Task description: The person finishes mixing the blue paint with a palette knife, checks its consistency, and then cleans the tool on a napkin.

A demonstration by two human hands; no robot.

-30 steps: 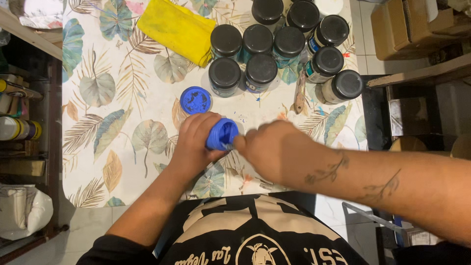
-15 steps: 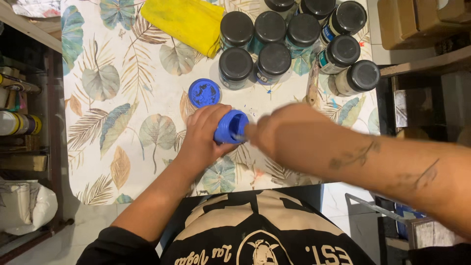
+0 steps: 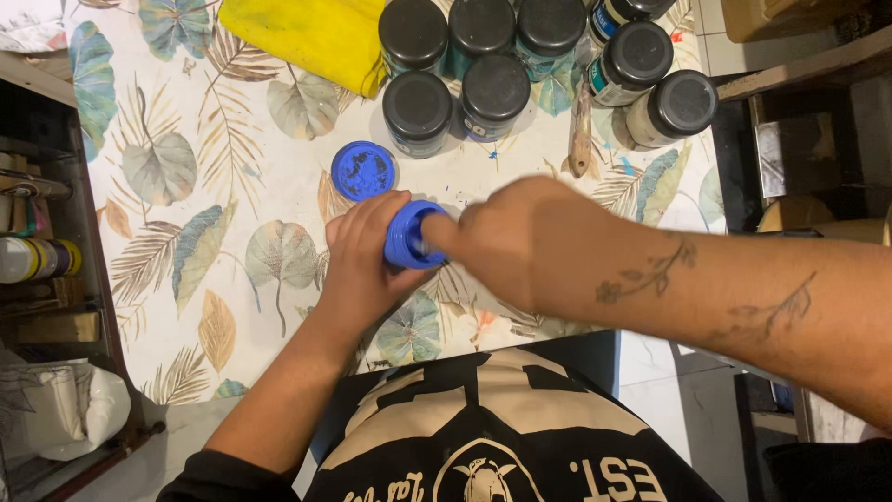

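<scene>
A tabletop (image 3: 232,307) with a cloth of big painted leaves fills the view, with dark shelves at the left and a shelf at the right. The person sits close, looking straight down.

The left hand (image 3: 362,265) wraps round a small blue pot (image 3: 413,237) and holds it tipped on its side, just above the cloth. Its grip is pressed round the pot so the pot cannot roll or slip. The open mouth of the pot points at the right hand (image 3: 520,242). That hand pokes at the mouth with its fingers bunched together. I cannot tell if it pinches something, because it is blurry.

A round blue lid (image 3: 363,171) lies flat on the cloth just beside the pot, with its paint-smeared side showing. It seems to have been put there to keep it near.

Black-lidded jars (image 3: 455,70) stand packed together at the far edge, out of the way. A yellow cloth (image 3: 302,37) lies beside them, cut off at the top. A wooden handle (image 3: 580,130) lies by the jars; its end is hidden, so what tool it is stays unclear. What is in the pot cannot be seen.
</scene>
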